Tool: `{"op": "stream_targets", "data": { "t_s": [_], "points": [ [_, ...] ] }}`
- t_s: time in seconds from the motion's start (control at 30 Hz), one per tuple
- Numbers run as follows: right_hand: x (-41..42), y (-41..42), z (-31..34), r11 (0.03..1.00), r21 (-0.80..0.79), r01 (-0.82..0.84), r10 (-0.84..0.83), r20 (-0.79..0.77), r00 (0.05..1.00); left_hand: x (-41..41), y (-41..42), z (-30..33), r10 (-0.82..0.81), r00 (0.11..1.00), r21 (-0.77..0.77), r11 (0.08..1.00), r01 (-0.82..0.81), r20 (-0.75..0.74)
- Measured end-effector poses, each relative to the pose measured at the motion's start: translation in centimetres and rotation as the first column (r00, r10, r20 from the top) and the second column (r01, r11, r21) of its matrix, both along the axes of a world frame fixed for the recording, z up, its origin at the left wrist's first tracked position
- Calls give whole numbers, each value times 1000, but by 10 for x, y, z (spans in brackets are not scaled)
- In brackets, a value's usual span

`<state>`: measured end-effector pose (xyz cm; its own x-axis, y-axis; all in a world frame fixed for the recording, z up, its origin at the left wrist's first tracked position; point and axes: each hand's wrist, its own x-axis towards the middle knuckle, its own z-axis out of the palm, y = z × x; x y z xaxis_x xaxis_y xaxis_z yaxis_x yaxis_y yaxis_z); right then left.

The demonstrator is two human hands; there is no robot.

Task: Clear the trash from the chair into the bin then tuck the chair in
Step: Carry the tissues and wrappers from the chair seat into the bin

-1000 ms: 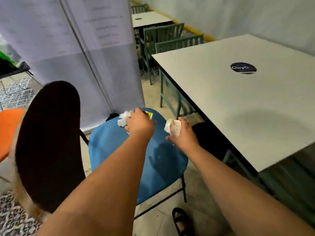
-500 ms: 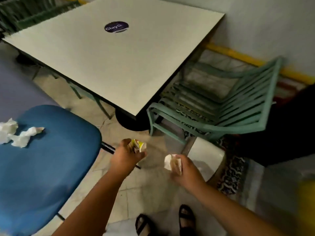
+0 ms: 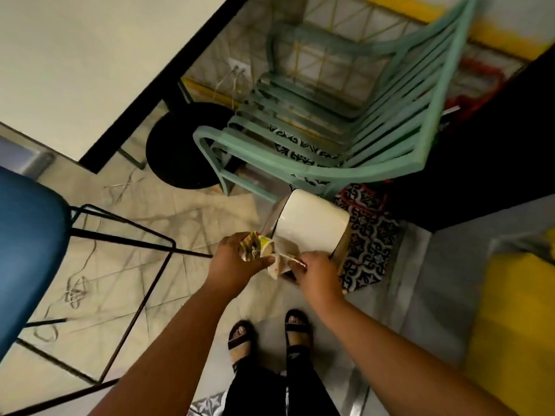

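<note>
My left hand (image 3: 237, 261) is closed around a crumpled yellow and white wrapper (image 3: 255, 249). My right hand (image 3: 318, 270) pinches a crumpled white tissue with red specks (image 3: 277, 267). Both hands meet just in front of the small white bin (image 3: 309, 225), whose lid stands raised. The bin sits on the floor below the green slatted chair. The blue chair seat (image 3: 27, 250) fills the left edge, with its black wire legs (image 3: 144, 259) beside my left arm. Any trash left on the seat is out of view.
A white table (image 3: 90, 55) with a black edge and a round black base (image 3: 180, 151) stands at the upper left. The green slatted chair (image 3: 345, 121) is tucked at its side. A patterned mat (image 3: 369, 244) lies under the bin. My sandalled feet (image 3: 267, 334) stand close behind the bin.
I have turned further right and down, away from the blue chair. Both hands have carried their trash forward to the bin, which now stands right in front of them with its lid raised.
</note>
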<state>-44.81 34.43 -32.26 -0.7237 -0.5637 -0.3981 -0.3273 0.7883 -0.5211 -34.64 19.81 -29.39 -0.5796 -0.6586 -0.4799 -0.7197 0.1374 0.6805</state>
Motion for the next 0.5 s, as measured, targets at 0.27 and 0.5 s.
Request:
{"op": "stream_targets", "data": {
  "t_s": [0.27,0.5],
  "points": [
    [-12,-16,-24,978,201,-49,67,-82,994,11,-12,-21,18,1000,-17,1000,-18,8],
    [-15,-41,-52,904,426,-32,11,53,999,19,-8,-30,44,999,-21,999,-44,-16]
  ]
}}
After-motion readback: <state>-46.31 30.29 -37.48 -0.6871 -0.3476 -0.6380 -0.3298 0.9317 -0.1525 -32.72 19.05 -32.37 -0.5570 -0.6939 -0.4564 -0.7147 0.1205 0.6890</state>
